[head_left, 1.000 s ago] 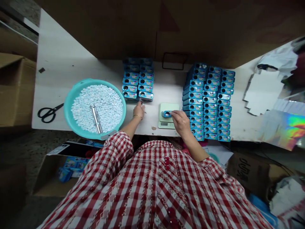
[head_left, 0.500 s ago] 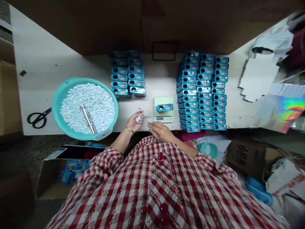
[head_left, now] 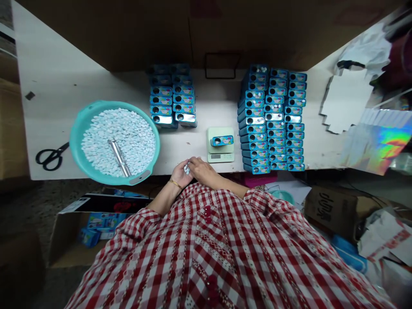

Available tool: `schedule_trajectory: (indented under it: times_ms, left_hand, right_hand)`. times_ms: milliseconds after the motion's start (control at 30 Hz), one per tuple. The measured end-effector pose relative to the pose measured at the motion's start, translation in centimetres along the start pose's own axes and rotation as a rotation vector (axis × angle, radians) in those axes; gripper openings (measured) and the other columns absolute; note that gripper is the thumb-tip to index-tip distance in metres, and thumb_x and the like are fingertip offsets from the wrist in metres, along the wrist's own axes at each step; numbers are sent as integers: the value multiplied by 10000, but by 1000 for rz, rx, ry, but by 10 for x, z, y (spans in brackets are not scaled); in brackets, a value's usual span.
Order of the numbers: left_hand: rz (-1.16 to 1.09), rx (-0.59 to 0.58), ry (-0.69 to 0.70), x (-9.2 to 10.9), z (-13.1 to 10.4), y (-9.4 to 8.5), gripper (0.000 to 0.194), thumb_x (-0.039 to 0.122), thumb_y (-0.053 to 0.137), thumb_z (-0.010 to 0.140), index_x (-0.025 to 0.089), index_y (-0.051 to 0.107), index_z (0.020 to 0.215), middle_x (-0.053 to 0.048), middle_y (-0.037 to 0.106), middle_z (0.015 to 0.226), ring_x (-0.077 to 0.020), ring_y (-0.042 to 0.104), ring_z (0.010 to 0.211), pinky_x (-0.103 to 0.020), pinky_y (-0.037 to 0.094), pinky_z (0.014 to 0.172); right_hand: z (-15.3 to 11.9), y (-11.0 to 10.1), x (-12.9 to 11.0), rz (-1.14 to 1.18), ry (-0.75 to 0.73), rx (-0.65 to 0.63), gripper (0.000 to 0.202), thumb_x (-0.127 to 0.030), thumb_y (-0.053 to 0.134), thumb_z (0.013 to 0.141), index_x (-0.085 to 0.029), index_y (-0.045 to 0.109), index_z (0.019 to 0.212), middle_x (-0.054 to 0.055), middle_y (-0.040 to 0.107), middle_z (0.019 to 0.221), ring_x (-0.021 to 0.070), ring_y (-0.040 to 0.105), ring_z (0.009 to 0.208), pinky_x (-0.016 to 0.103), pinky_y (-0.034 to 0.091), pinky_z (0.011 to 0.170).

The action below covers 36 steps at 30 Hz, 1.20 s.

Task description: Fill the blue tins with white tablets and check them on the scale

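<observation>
My left hand (head_left: 180, 174) is cupped palm up at the table's front edge, holding several small white candies (head_left: 186, 168). Against its fingers rests my right hand (head_left: 203, 172), fingers bent together over the candies; what its fingertips pinch, if anything, is hidden. Just beyond, a pale green kitchen scale (head_left: 220, 157) carries one blue tin (head_left: 223, 140) with a dark round opening at its end. To the left stands a turquoise basin (head_left: 75, 146) full of the same candies (head_left: 119, 124), with a shiny metal tube (head_left: 119, 159) lying on them.
Two rows of blue tins (head_left: 161, 100) stand behind the basin's right side, and three longer rows of tins (head_left: 277, 124) stand right of the scale, some showing candies in their openings. Black scissors (head_left: 51, 158) lie far left. A large cardboard box (head_left: 193, 34) spans the back.
My right hand has moved left, away from the scale's front, and now meets my left hand at the candies. The left hand still holds them, slightly nearer my body.
</observation>
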<state>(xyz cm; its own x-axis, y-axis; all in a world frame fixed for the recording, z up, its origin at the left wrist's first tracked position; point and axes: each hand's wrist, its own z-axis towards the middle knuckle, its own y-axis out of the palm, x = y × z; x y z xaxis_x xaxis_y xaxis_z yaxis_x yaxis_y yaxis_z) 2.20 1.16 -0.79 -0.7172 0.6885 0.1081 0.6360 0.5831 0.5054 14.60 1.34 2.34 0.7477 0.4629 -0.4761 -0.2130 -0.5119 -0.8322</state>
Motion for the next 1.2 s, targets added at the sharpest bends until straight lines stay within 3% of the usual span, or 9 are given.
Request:
schedule_trajectory:
  times_ms: [367, 500, 600, 733, 867, 1000, 1100, 1200]
  left_hand:
    - [14, 15, 59, 6, -3, 15, 364, 144, 434, 827, 82, 595, 1147, -120, 689, 1048, -196, 631, 1023, -337, 469, 953]
    - [52, -4, 95, 8, -7, 23, 337, 133, 435, 827, 94, 612, 1111, -112, 688, 1041, -188, 625, 1035, -316, 474, 938]
    - [83, -2, 122, 9, -10, 38, 268, 133, 434, 837, 94, 646, 997, -112, 695, 996, -185, 617, 1044, -295, 477, 922]
    - [91, -6, 188, 5, -9, 72, 228, 146, 456, 848, 83, 662, 924, -107, 701, 914, -188, 617, 1024, -288, 480, 900]
    - [2, 10, 258, -2, -3, 103, 200, 93, 471, 844, 78, 666, 886, -52, 669, 722, -135, 644, 821, -250, 493, 840]
    - [-89, 33, 220, -4, 4, 115, 200, 66, 461, 851, 62, 656, 809, -52, 633, 652, -103, 613, 654, -236, 517, 752]
    - [-121, 58, 194, -1, 8, 112, 184, 61, 473, 843, 59, 654, 809, -73, 635, 668, -124, 623, 678, -268, 535, 761]
    - [-150, 91, 197, 3, 10, 106, 174, 53, 481, 837, 61, 650, 798, -81, 634, 673, -133, 633, 694, -271, 546, 767]
  right_hand:
    - [6, 1, -3, -91, -6, 63, 269, -102, 360, 913, -83, 519, 1129, 181, 493, 1186, 236, 491, 1082, 337, 525, 774]
    - [4, 2, 4, -71, -84, 127, 256, -110, 361, 920, -111, 545, 1098, 136, 535, 1139, 214, 504, 1047, 336, 503, 817]
    - [2, -4, 12, -35, -72, 183, 271, -120, 364, 923, -124, 535, 1133, 126, 539, 1171, 205, 509, 1024, 335, 490, 827]
    - [0, -21, 30, 44, -15, 304, 281, -136, 358, 924, -119, 544, 1134, 131, 566, 1143, 207, 502, 1022, 356, 438, 912]
    - [-6, -35, 53, 100, 48, 472, 260, -168, 342, 925, -144, 585, 1015, 109, 605, 1007, 209, 513, 967, 353, 416, 900]
    - [-14, -40, 75, 128, 102, 569, 211, -182, 380, 916, -163, 585, 959, 84, 610, 940, 199, 527, 905, 339, 417, 847]
    - [-17, -41, 86, 63, 114, 540, 214, -165, 382, 913, -156, 592, 954, 86, 618, 935, 201, 519, 900, 325, 416, 834]
    - [-18, -44, 93, -54, 126, 423, 232, -140, 382, 912, -159, 605, 971, 93, 622, 977, 208, 502, 897, 313, 419, 800]
